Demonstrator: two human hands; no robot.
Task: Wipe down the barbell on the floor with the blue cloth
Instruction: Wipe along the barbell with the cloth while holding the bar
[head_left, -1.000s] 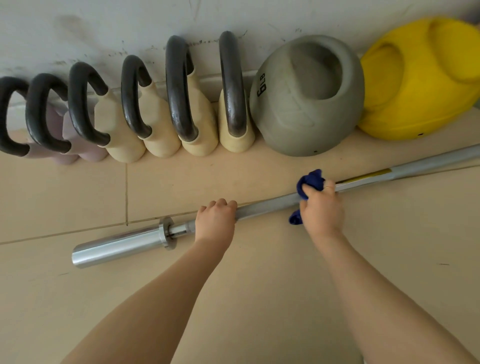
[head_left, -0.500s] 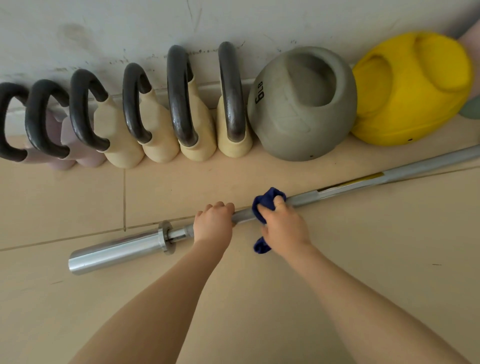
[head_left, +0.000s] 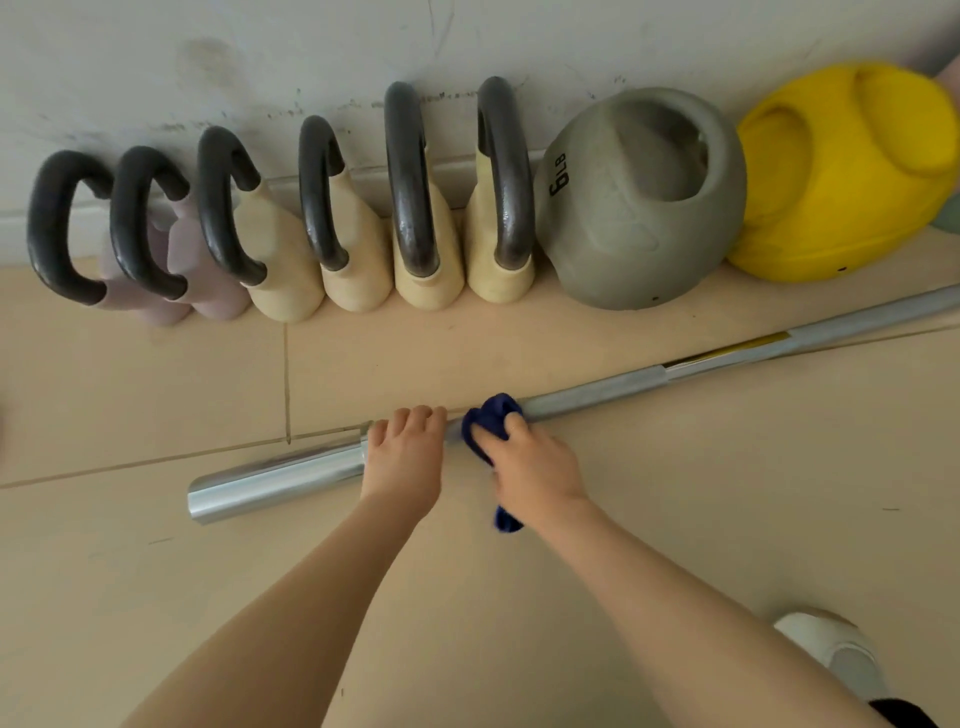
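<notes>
You are in the middle of the wiping step: your right hand (head_left: 535, 467) grasps the blue cloth (head_left: 488, 423) wrapped around the barbell (head_left: 597, 391), and your left hand (head_left: 405, 457) grips the bar just beside it, near the sleeve end. The barbell lies on the beige tiled floor (head_left: 727, 519), going from 9 o'clock up to 3 o'clock. I judge the next move needs your left hand to make room, so the cloth can reach the sleeve; a row of kettlebells (head_left: 415, 208) stands at 12 o'clock along the wall (head_left: 311, 52).
</notes>
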